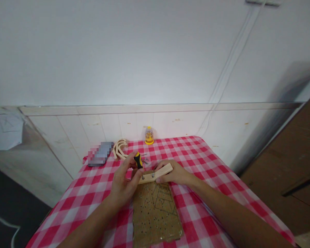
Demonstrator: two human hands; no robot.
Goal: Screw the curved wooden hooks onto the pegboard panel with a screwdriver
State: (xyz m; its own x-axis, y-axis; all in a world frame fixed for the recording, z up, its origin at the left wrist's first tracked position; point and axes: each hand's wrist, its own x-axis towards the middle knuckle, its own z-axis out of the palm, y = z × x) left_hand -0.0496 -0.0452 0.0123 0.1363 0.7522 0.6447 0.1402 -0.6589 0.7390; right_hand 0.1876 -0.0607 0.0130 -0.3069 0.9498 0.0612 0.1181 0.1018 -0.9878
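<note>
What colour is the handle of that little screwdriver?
The screwdriver handle is yellow and black, held in the left hand; the head view shows it.

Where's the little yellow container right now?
Head view: the yellow container stands at the far edge of the checked tablecloth, against the tiled wall, just right of the curved wooden pieces.

Yellow bit case (149,135), curved wooden strips (119,148), grey phone (101,154), checked tablecloth (196,158)

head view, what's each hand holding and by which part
Left hand grips the screwdriver by its handle; right hand holds the wooden strip at its right end.
</note>
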